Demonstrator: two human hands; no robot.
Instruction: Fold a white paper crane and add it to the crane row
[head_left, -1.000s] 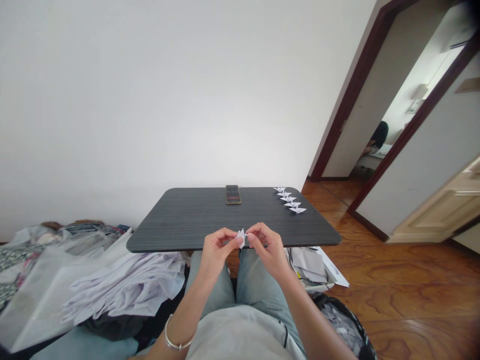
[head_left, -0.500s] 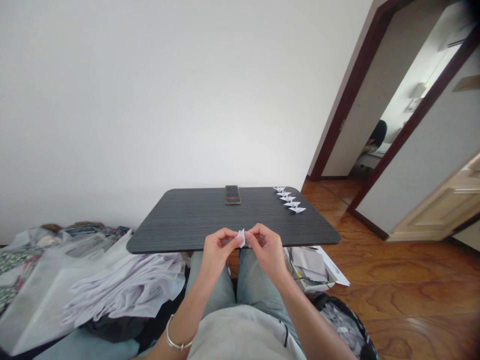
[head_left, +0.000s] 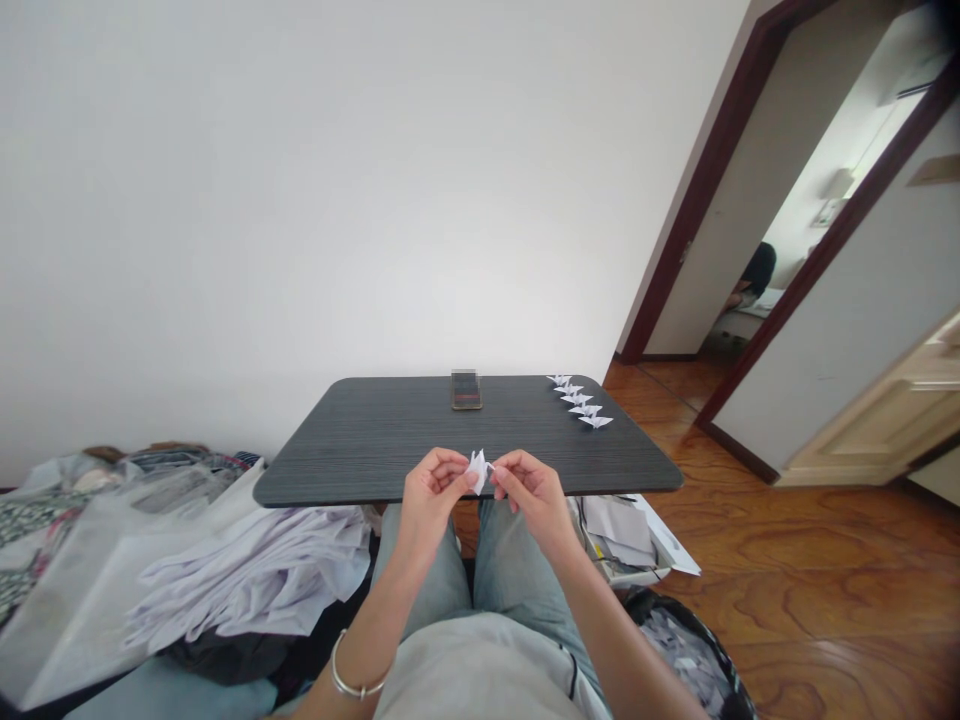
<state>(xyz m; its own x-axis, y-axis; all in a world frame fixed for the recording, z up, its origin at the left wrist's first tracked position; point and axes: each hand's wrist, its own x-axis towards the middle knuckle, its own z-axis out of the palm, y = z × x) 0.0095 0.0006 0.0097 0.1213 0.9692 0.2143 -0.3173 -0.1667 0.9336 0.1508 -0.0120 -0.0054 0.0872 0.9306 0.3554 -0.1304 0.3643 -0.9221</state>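
Note:
A small white folded paper crane point(head_left: 478, 471) is between my two hands, above the near edge of the dark table point(head_left: 390, 425). My left hand point(head_left: 435, 490) pinches its body between thumb and fingers. The thumb and forefinger of my right hand point(head_left: 529, 487) pinch a thin pointed end on the crane's right side. Several finished-looking white paper cranes point(head_left: 583, 410) stand in a slanting row at the table's right side.
A phone point(head_left: 466, 390) lies at the table's back edge by the wall. White cloth point(head_left: 277, 570) is heaped at lower left. Below the table's right side are a box of papers point(head_left: 619, 535) and a black bag of paper scraps point(head_left: 686, 640). A person point(head_left: 754, 275) is beyond the doorway.
My right hand has moved slightly right, away from my left fingers. More of the crane now shows between the hands, with its pointed end out to the right.

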